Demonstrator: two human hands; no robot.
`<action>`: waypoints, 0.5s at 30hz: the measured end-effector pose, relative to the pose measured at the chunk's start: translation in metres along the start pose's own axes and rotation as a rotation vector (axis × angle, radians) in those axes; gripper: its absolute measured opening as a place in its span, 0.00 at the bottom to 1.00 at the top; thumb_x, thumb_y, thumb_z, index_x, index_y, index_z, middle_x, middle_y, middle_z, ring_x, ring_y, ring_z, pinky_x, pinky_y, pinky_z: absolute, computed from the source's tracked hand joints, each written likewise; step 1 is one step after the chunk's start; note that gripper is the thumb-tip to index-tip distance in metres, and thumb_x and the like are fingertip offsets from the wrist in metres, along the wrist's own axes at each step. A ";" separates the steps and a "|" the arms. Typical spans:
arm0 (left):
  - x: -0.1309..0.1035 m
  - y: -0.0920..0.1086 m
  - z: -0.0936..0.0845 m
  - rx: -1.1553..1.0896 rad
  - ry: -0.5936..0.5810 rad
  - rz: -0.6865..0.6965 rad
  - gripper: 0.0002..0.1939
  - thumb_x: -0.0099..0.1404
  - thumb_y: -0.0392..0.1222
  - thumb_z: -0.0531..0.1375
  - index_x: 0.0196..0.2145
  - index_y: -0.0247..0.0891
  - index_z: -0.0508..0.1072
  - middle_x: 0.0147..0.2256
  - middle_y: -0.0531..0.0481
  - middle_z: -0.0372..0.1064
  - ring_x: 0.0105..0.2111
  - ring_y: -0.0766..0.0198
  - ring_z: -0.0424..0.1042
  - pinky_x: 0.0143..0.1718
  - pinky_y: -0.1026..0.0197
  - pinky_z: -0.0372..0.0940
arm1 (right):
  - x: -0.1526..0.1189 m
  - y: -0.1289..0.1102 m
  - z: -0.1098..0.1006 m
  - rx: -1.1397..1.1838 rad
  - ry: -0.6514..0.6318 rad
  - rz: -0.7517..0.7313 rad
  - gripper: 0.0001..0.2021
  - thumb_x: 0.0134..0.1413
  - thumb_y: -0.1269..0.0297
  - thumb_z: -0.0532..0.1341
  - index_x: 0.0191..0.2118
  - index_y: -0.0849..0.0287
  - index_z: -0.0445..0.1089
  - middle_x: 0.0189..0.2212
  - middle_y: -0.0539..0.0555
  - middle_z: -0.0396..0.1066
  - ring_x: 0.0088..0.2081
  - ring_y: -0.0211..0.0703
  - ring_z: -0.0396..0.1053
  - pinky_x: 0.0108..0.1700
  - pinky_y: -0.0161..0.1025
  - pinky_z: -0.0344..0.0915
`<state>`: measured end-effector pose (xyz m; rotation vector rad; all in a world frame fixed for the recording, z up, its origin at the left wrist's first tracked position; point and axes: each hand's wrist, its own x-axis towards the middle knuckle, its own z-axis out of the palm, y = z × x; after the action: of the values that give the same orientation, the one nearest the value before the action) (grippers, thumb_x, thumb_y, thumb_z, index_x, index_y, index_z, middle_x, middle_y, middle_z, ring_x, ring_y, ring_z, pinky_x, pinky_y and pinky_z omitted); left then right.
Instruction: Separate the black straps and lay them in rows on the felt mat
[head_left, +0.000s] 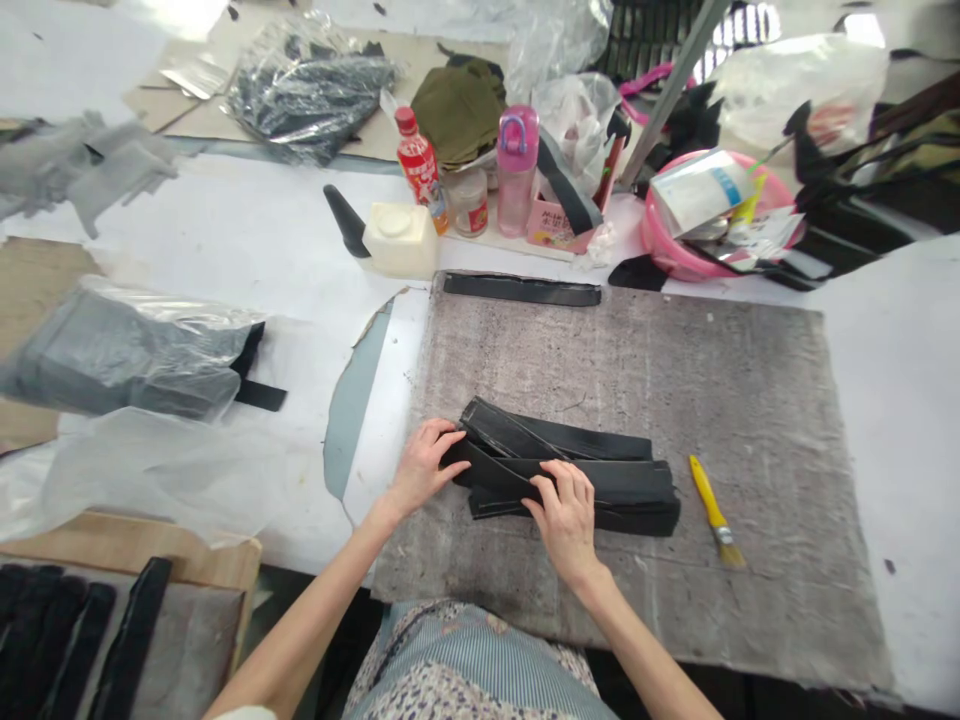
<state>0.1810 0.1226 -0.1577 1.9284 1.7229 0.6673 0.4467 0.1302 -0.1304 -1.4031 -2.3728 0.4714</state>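
Note:
Several black strips [622, 482] lie in an overlapping pile on a grey-brown mat [735, 380]. The left end of one strip is between the thumb and fingers of my left hand [425, 462]. My right hand [566, 515] pinches the lower edge of that strip near the pile's middle. A separate black strip [521, 289] lies flat along the mat's back edge. To the right of the pile rests a brush with a yellow handle [705, 495].
Behind the mat stand a cream container [401, 240], a red bottle [420, 160], a pink bottle [517, 175] and a pink basket [660, 235]. Plastic-wrapped bundles [135, 345] lie at left. A wooden tray [202, 552] with black strips sits at lower left.

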 end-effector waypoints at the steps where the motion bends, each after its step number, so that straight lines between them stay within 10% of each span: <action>1: -0.001 0.000 -0.001 0.041 -0.018 0.013 0.22 0.59 0.46 0.65 0.50 0.39 0.70 0.47 0.42 0.65 0.52 0.51 0.62 0.53 0.45 0.61 | -0.003 -0.001 0.002 0.001 0.030 -0.015 0.10 0.53 0.72 0.64 0.42 0.59 0.69 0.48 0.59 0.67 0.52 0.54 0.61 0.56 0.54 0.57; 15: -0.030 0.016 -0.019 -0.005 -0.135 0.065 0.04 0.67 0.36 0.55 0.35 0.36 0.70 0.35 0.46 0.69 0.38 0.59 0.68 0.40 0.57 0.65 | -0.035 0.006 -0.019 0.002 -0.104 0.089 0.05 0.60 0.68 0.61 0.42 0.57 0.69 0.35 0.52 0.71 0.39 0.44 0.64 0.46 0.44 0.55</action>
<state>0.1789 0.0913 -0.1344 1.9857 1.5811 0.5509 0.4757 0.1037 -0.1207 -1.5233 -2.3968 0.5829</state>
